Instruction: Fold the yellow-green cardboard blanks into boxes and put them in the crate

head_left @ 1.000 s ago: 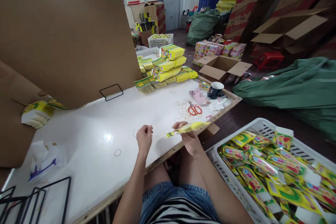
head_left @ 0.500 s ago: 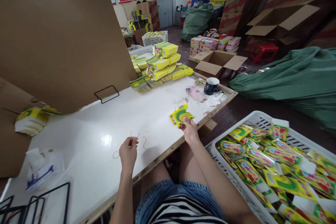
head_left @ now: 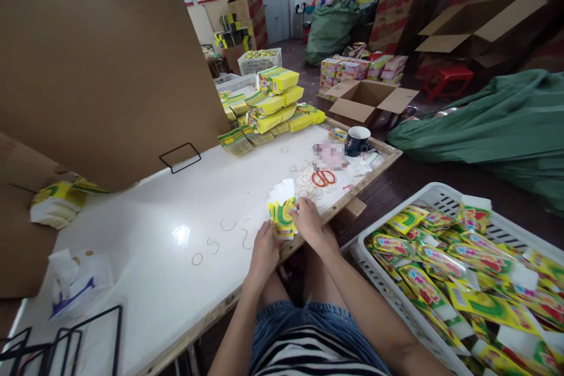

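Observation:
A small bundle of yellow-green printed packets [head_left: 282, 211] with white flaps fanned at its top stands between my hands near the table's front edge. My left hand [head_left: 266, 248] is closed on its lower left side. On its right side, my right hand [head_left: 307, 218] grips it with bent fingers. Loose rubber bands [head_left: 305, 181] and red-handled scissors [head_left: 324, 178] lie just beyond my right hand. More bands [head_left: 212, 246] are scattered on the white tabletop [head_left: 154, 235] to the left.
Stacked yellow packet bundles [head_left: 275, 106] stand at the table's back. A dark mug [head_left: 356, 144] is at the right corner. The white basket [head_left: 368, 258] of packets sits at right. Black wire frames [head_left: 118, 341] and a tissue pack [head_left: 73, 288] lie left; a large cardboard sheet [head_left: 106, 70] rises behind.
My left hand has moved right to the packets and closed on them. My right hand has brought the packets left and upright, uncovering the scissors and more bands.

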A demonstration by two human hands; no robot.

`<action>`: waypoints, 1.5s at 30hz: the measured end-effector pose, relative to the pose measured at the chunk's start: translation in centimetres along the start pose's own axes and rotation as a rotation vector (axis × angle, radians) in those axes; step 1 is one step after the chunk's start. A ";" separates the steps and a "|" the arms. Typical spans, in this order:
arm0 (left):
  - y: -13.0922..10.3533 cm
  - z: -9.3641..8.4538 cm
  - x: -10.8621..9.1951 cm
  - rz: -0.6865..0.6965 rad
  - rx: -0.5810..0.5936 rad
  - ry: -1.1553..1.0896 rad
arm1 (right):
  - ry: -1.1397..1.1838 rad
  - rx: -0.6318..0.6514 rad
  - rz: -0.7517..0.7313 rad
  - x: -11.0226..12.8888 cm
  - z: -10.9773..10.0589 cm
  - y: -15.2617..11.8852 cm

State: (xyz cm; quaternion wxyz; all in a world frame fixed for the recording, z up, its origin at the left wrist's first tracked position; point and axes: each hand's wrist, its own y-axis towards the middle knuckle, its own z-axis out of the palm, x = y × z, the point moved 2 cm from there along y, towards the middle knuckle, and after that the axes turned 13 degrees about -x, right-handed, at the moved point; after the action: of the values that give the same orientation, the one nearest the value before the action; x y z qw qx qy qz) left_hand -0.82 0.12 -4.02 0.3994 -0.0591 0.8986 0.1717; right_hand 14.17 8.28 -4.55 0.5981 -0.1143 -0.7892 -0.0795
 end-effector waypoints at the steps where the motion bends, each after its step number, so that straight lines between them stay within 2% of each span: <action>1: -0.1 0.0 -0.3 -0.017 -0.021 -0.035 | 0.016 0.009 -0.015 0.0 -0.4 -0.1; 3: -0.1 -0.4 -0.8 -0.121 -0.071 -0.224 | 0.066 0.043 -0.039 0.2 -1.2 -0.7; 5: 0.1 -0.9 -1.3 -0.304 -0.068 -0.542 | 0.126 0.089 -0.057 0.4 -1.8 -1.6; 8: 0.1 -1.0 -2.5 -0.561 0.075 -0.950 | 0.306 0.119 -0.012 1.1 -2.6 -3.1; 11: -0.2 -0.6 -3.6 -0.664 0.169 -1.109 | 0.469 0.036 0.068 1.9 -3.3 -4.0; 15: -1.3 0.1 -4.8 -0.728 0.195 -1.171 | 0.500 -0.020 0.062 2.9 -4.0 -4.8; 19: -2.5 1.0 -5.6 -0.785 0.208 -1.208 | 0.506 -0.039 0.134 2.2 -5.0 -5.6; 24: -3.4 2.0 -6.5 -0.806 0.356 -1.255 | 0.541 -0.004 0.236 0.7 -6.4 -6.2; 28: -3.7 2.2 -6.7 -0.782 0.333 -1.275 | 0.548 -0.025 0.210 0.7 -6.9 -6.5; 32: -3.8 2.0 -6.8 -0.806 0.381 -1.296 | 0.535 0.014 0.237 0.6 -6.8 -6.5; 36: -3.4 1.5 -6.7 -0.764 0.351 -1.269 | 0.471 0.023 0.136 0.9 -6.9 -6.4; 42: -3.0 1.2 -6.5 -0.743 0.240 -1.204 | 0.218 -0.025 -0.043 1.9 -7.2 -7.0; 45: -3.0 1.1 -6.6 -0.775 0.281 -1.208 | 0.085 -0.104 -0.211 2.6 -7.7 -7.1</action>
State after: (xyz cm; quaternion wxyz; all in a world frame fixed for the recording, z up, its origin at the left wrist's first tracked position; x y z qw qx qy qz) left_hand 5.12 -2.54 -0.57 0.8614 -0.2162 0.4495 -0.0964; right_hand 18.65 -0.32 0.14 0.6127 -0.0579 -0.7656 -0.1876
